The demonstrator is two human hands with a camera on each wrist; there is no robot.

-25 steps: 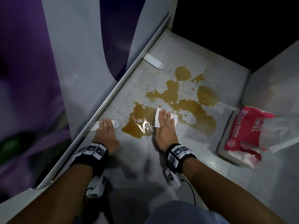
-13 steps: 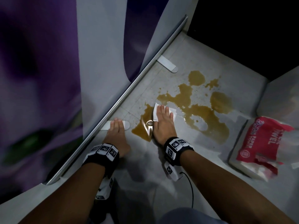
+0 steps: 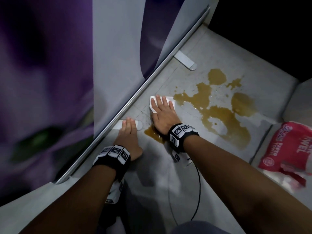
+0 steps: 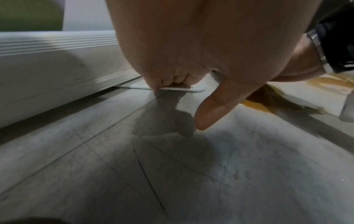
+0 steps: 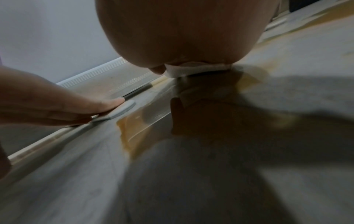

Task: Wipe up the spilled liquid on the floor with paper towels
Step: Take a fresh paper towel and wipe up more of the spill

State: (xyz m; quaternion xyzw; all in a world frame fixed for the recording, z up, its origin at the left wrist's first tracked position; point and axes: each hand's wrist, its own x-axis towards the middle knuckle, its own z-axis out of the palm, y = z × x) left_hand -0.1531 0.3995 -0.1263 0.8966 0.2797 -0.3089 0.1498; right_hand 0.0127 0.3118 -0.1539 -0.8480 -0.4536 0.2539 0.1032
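A brown spill spreads over the grey floor, with a small puddle left under my right wrist. My right hand lies flat, fingers straight, pressing a folded white paper towel onto the floor at the spill's left edge. In the right wrist view the towel shows under the palm, with brown liquid in front. My left hand rests flat on the floor, fingers straight on a white floor bracket, holding nothing. The left wrist view shows its fingertips on the bracket.
A metal door track runs diagonally along the left with purple and white panels behind. A second white bracket lies farther along. A red paper towel pack lies at the right by a wall. A black cable trails below.
My right hand has slid the towel forward and left through the spill toward the track, clearing most of the near puddle. The left hand has stayed on the bracket.
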